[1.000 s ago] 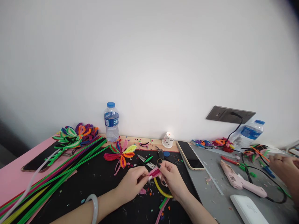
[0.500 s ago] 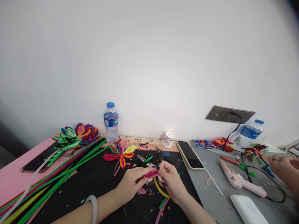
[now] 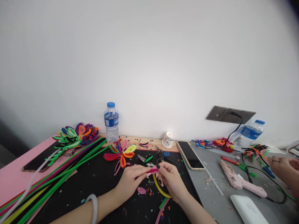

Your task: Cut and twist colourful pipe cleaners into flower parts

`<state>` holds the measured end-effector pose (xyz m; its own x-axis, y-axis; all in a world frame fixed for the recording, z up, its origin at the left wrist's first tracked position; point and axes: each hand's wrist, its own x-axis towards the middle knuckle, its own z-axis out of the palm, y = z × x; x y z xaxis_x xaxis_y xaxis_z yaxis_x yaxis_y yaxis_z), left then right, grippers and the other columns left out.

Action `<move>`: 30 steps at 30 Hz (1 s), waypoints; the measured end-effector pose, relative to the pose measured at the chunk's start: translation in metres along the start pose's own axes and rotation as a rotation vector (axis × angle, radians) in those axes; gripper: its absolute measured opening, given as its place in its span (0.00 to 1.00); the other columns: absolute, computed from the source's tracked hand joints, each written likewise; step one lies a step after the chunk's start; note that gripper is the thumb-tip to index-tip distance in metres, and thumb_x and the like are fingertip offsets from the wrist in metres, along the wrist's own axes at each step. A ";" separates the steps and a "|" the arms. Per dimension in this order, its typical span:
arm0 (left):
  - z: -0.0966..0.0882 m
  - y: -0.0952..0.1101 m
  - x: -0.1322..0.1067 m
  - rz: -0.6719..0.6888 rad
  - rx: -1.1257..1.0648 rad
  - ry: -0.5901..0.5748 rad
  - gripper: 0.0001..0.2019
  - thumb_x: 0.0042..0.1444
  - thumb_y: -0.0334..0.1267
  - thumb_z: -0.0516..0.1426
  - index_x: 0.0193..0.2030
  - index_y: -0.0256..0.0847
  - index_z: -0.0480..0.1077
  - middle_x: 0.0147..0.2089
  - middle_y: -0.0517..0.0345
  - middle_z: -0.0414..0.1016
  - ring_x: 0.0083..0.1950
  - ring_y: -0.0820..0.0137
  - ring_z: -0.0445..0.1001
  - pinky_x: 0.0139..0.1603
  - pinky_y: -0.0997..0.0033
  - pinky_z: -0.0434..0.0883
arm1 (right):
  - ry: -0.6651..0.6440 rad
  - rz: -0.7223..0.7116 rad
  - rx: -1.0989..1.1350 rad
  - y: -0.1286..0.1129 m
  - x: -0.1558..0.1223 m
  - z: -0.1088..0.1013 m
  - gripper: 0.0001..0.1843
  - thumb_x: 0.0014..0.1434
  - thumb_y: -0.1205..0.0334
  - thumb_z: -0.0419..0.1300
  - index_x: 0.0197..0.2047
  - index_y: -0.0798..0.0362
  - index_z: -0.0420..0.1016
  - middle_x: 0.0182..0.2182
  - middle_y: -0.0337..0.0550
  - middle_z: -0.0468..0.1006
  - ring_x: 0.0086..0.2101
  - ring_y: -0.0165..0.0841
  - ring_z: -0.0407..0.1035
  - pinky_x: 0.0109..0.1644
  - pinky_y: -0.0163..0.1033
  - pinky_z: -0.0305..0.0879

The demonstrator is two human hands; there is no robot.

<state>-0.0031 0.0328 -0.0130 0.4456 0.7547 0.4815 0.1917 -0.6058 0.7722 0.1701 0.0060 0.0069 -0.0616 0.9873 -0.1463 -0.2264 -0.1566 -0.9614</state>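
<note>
My left hand (image 3: 132,179), with a pale bangle (image 3: 94,205) on the wrist, pinches one end of a pink pipe cleaner piece (image 3: 153,170). At its other end my right hand (image 3: 171,178), nails dark, grips the same piece between thumb and finger. A yellow pipe cleaner (image 3: 158,187) curves below the right hand; whether that hand also holds it I cannot tell. Behind the hands lie scissors (image 3: 143,159) with a small green piece (image 3: 148,159) on them, and a bunch of keys (image 3: 160,153). A multicoloured pipe cleaner flower (image 3: 120,154) lies to the left.
Long pipe cleaners (image 3: 62,174) and more flowers (image 3: 78,135) lie left. A water bottle (image 3: 111,123), paper cup (image 3: 168,140) and phone (image 3: 191,155) stand or lie toward the wall. Right are a pink glue gun (image 3: 243,183), white device (image 3: 249,209) and another person's hand (image 3: 283,166).
The pink piece between my hands has turned and lies higher and flatter, with my fingertips shifted along it. Both hands stay in nearly the same place.
</note>
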 end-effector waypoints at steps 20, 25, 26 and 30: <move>0.000 0.008 0.000 0.049 0.130 -0.333 0.13 0.60 0.35 0.48 0.28 0.38 0.69 0.28 0.59 0.68 0.35 0.71 0.63 0.38 0.73 0.61 | -0.007 -0.277 -0.709 0.007 -0.013 0.006 0.11 0.53 0.61 0.56 0.21 0.53 0.62 0.16 0.33 0.62 0.19 0.26 0.54 0.22 0.32 0.48; 0.002 0.008 0.000 -0.005 0.032 -0.341 0.16 0.60 0.34 0.47 0.24 0.37 0.68 0.27 0.60 0.68 0.34 0.72 0.64 0.37 0.75 0.61 | -0.055 -0.274 -0.691 0.004 -0.013 0.007 0.09 0.54 0.64 0.55 0.23 0.53 0.63 0.18 0.35 0.65 0.20 0.27 0.57 0.23 0.32 0.51; 0.002 0.008 0.001 -0.026 0.011 -0.333 0.16 0.60 0.34 0.47 0.24 0.37 0.69 0.26 0.60 0.68 0.34 0.72 0.65 0.36 0.75 0.61 | -0.063 -0.274 -0.682 0.005 -0.012 0.005 0.08 0.54 0.64 0.55 0.24 0.53 0.64 0.18 0.35 0.65 0.20 0.27 0.58 0.24 0.32 0.52; 0.000 0.011 0.003 -0.107 -0.032 -0.315 0.18 0.61 0.37 0.47 0.22 0.37 0.69 0.24 0.59 0.69 0.34 0.71 0.65 0.37 0.75 0.61 | -0.071 -0.306 -0.649 0.006 -0.009 0.000 0.04 0.55 0.64 0.54 0.29 0.53 0.65 0.20 0.35 0.65 0.21 0.27 0.58 0.24 0.32 0.52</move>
<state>0.0007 0.0281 -0.0028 0.6737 0.6958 0.2491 0.2265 -0.5152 0.8266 0.1692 -0.0039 0.0026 -0.1562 0.9769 0.1458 0.3782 0.1955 -0.9049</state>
